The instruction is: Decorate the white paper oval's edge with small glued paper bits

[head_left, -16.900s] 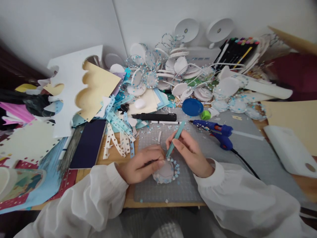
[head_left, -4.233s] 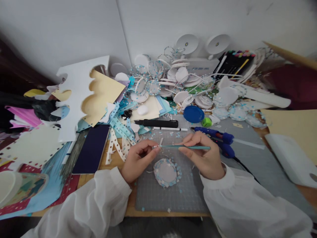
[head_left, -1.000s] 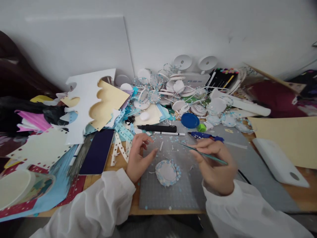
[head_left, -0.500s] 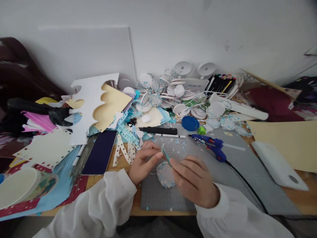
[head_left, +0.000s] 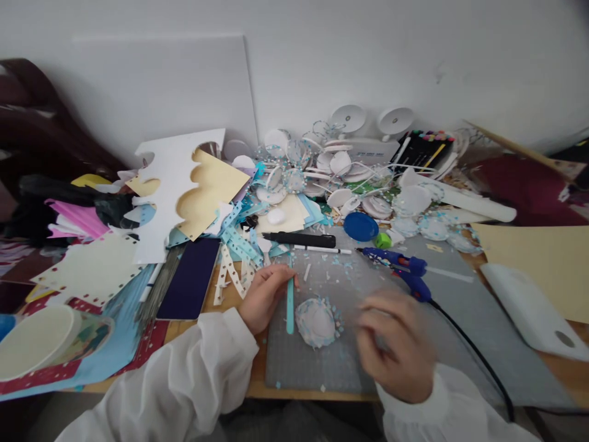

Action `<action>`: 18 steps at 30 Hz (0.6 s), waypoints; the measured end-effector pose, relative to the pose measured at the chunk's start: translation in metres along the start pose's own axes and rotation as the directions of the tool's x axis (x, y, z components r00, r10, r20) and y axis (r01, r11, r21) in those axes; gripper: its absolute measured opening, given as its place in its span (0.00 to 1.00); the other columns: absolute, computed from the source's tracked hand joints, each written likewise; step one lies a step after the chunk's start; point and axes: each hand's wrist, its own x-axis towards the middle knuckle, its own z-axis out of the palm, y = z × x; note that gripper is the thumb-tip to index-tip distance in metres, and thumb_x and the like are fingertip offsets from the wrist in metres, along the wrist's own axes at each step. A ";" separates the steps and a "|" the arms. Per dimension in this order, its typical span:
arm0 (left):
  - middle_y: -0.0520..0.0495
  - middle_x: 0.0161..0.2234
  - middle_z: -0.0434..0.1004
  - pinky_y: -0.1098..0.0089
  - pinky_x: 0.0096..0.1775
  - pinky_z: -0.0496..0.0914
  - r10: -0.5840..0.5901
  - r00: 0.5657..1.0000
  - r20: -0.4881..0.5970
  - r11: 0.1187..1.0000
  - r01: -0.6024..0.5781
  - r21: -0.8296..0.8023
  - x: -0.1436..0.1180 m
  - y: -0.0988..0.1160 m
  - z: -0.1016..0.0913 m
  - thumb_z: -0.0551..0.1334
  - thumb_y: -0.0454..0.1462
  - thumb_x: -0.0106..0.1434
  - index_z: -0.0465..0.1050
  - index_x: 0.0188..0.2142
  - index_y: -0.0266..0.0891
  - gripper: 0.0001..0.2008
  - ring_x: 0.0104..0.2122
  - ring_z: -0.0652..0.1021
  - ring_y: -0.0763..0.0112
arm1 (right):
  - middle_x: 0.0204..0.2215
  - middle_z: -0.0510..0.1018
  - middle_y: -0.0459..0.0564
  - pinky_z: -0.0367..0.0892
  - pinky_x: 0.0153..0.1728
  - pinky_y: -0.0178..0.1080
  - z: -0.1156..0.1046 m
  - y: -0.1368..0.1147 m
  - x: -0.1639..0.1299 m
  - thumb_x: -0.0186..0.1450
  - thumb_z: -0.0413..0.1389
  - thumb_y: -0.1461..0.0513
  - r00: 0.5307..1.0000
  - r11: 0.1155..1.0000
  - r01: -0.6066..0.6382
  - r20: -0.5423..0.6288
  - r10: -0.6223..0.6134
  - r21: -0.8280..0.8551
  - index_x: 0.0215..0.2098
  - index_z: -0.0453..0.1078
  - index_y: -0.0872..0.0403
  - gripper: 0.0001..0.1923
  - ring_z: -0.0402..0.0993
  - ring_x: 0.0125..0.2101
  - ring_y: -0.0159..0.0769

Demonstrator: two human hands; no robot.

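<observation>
I take the grey gridded cutting mat as landmark. One white paper disc rimmed with small blue and white star cut-outs lies flat near the mat's middle. One slim teal tweezers lies on the mat just left of the disc, pointing away from me.

My left hand rests at the mat's left edge, its fingers curled loosely with the tips touching the far end of the tweezers; I cannot tell whether it is a real pinch or just contact. My right hand hovers over the mat right of the disc, blurred; its fingers look loosely bent and seem to hold nothing, but I cannot tell for sure.

At the mat's far edge: one black utility knife, one thin white pen right below it, one round blue lid, one small green cap. One blue hot-glue gun lies on the mat's far right, its black cord running toward me.

Left of the mat: one dark navy rectangular pad and a bunch of punched pale-blue and cream paper strips, too tangled to count. Beyond the mat sits a heap of white discs, uncountable, and two round white stands. One black case there holds coloured markers, number unclear. The worktop shows as a wooden strip at the mat's near left.
</observation>
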 end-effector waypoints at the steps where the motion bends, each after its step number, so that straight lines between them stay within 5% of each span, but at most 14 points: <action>1: 0.51 0.19 0.64 0.73 0.27 0.59 -0.006 1.000 -0.022 1.000 0.006 -0.009 0.001 0.001 0.000 0.64 0.41 0.54 0.68 0.17 0.36 0.14 0.23 0.64 0.75 | 0.29 0.71 0.48 0.64 0.35 0.46 -0.005 0.007 -0.009 0.56 0.53 0.72 0.995 0.996 -0.081 -0.067 0.078 -0.040 0.31 0.64 0.48 0.12 0.67 0.32 0.40; 6: 0.52 0.18 0.61 0.72 0.27 0.57 0.008 1.000 -0.011 0.995 -0.006 0.098 0.001 0.003 -0.001 0.61 0.41 0.54 0.65 0.15 0.37 0.16 0.22 0.62 0.74 | 0.30 0.66 0.48 0.63 0.37 0.49 -0.021 0.058 -0.048 0.54 0.55 0.68 0.819 0.880 -0.474 -0.384 0.426 -0.036 0.32 0.60 0.50 0.11 0.67 0.33 0.42; 10: 0.51 0.18 0.62 0.71 0.28 0.57 0.024 0.999 0.023 0.986 -0.027 0.165 0.000 0.004 0.000 0.60 0.41 0.53 0.64 0.14 0.37 0.15 0.23 0.63 0.74 | 0.36 0.69 0.56 0.66 0.36 0.50 -0.023 0.090 -0.058 0.54 0.55 0.59 0.811 0.754 -0.584 -0.249 0.529 -0.301 0.41 0.63 0.55 0.16 0.69 0.37 0.50; 14: 0.52 0.17 0.62 0.71 0.28 0.56 0.019 0.999 0.039 0.981 -0.026 0.194 -0.001 0.006 0.001 0.61 0.41 0.52 0.65 0.14 0.36 0.15 0.22 0.63 0.75 | 0.33 0.72 0.59 0.66 0.36 0.51 -0.018 0.102 -0.059 0.59 0.50 0.55 0.842 0.700 -0.475 -0.042 0.539 -0.533 0.43 0.64 0.60 0.19 0.70 0.34 0.51; 18: 0.54 0.15 0.59 0.71 0.25 0.53 0.006 0.999 0.041 0.979 -0.015 0.203 -0.002 0.005 0.002 0.61 0.41 0.51 0.65 0.13 0.36 0.15 0.20 0.60 0.77 | 0.30 0.72 0.62 0.65 0.32 0.49 -0.013 0.103 -0.057 0.63 0.45 0.56 0.810 0.628 -0.322 0.138 0.570 -0.708 0.39 0.65 0.61 0.17 0.70 0.32 0.52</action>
